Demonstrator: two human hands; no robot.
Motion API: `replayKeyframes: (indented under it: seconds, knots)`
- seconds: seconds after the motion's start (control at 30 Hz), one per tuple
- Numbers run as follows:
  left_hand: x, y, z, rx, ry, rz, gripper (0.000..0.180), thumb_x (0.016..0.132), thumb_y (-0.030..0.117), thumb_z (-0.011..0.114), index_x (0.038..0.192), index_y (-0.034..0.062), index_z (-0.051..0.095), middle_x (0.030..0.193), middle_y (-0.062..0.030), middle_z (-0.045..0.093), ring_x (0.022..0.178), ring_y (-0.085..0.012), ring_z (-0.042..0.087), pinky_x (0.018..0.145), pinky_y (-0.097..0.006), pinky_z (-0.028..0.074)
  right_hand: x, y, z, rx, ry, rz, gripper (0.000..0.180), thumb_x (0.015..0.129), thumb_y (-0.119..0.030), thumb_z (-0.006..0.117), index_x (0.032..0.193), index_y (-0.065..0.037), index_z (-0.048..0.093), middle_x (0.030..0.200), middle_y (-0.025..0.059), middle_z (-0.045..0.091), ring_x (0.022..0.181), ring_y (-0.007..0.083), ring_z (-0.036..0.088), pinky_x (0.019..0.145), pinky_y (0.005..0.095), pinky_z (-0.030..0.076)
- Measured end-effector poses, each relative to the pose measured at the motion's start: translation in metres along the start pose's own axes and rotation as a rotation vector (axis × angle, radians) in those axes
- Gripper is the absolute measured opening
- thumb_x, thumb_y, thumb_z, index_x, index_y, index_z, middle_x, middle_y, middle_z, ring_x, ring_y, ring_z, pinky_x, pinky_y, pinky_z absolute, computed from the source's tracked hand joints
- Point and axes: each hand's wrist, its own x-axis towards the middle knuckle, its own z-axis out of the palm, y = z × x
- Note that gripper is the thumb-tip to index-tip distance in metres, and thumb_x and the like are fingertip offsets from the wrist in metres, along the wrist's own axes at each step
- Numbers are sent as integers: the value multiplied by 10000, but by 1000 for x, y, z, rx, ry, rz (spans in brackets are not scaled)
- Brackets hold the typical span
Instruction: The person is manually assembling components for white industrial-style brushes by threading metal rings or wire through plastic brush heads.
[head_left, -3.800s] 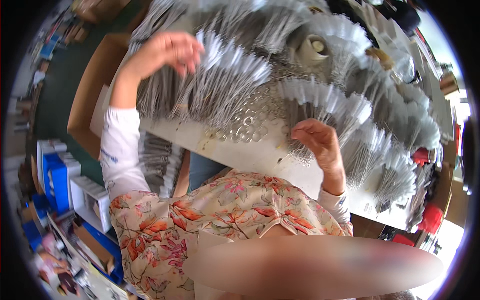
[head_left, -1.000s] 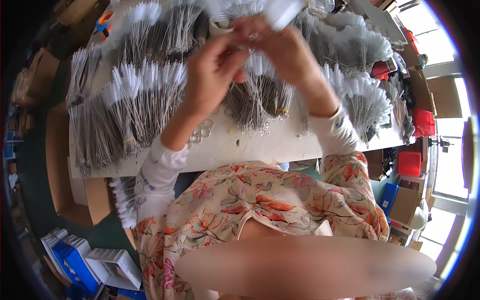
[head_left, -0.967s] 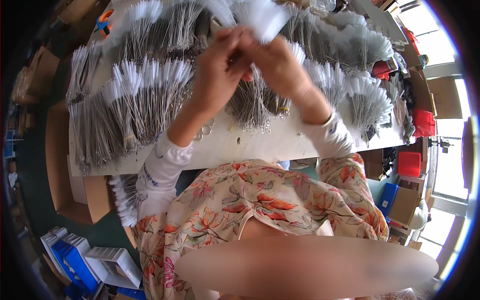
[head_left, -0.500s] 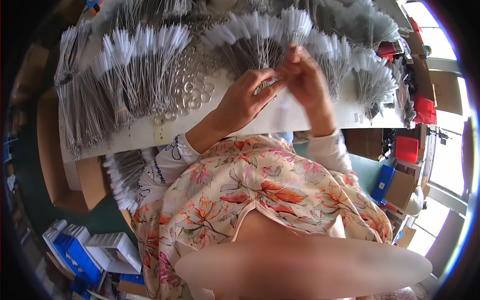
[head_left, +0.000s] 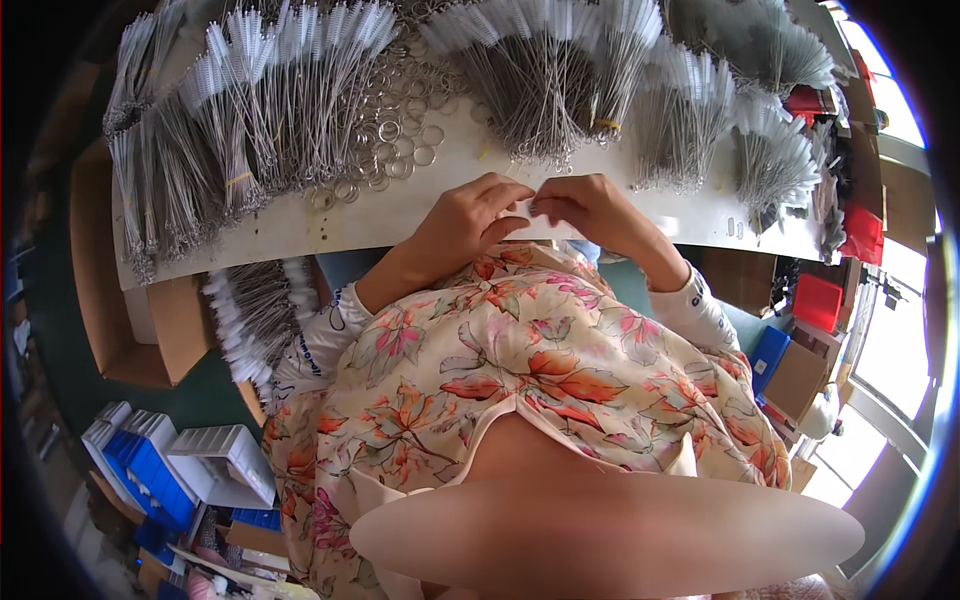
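My left hand (head_left: 468,218) is over the front edge of the white table, thumb apart from its bent fingers, and I see nothing between them. Close beside it, my right hand (head_left: 592,212) has its fingers loosely curved downward. Its fingertips come near the left hand's, and no held thing shows there. Just beyond both hands lies a fan of thin wire brushes (head_left: 540,95) with white bristle ends pointing away and small looped ends toward me. At its right side, a bundle of brushes (head_left: 622,70) has a yellow band (head_left: 605,123) round its wires.
More brush bundles (head_left: 270,110) cover the table's left, and others (head_left: 685,115) its right. Many metal rings (head_left: 400,150) lie loose between the piles. An open cardboard box (head_left: 150,335) stands left of the table (head_left: 290,237); below are white and blue plastic bins (head_left: 225,465).
Both hands have come down from the brush fan toward the table's front edge. The bundle by my right hand now lies against the fan. The view has shifted slightly.
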Motion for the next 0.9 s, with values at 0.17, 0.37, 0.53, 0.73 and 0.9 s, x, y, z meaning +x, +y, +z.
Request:
replayKeyframes:
  seconds: [0.17,0.37,0.53,0.73,0.9]
  knots:
    - [6,15,-22,211,92,290,158,736,114,677,853,51,591,775,-73,582,668,-223,581,557,-313,473,9,-26,-4,636,-293,260,151,874,-158,559,827,-31,624,644,-8,577,557,62,488,512,222,404]
    - [10,-3,-73,665,35,239,162,686,149,720,794,78,622,795,-27,599,746,-207,544,696,-343,427,-20,-2,-24,-389,76,2,92,824,-127,589,830,-44,629,717,90,615,607,243,602,530,342,460]
    - [16,-19,-88,963,-151,33,135,700,173,706,776,103,620,786,-9,581,780,-202,510,748,-349,368,-21,23,2,-330,182,-12,92,827,-126,596,865,-50,632,755,84,628,608,256,601,541,339,465]
    - [18,24,-97,-641,191,-368,197,859,235,609,878,47,553,778,6,534,772,-128,464,770,-276,363,17,-55,-6,508,343,-128,129,877,-93,572,914,15,631,840,63,616,669,72,538,525,224,433]
    - [21,38,-70,-1145,229,-180,174,932,174,495,1012,20,503,935,-55,561,806,-91,476,765,-260,412,36,-93,-8,698,337,-368,107,828,-71,627,890,13,653,945,95,609,831,181,606,716,282,487]
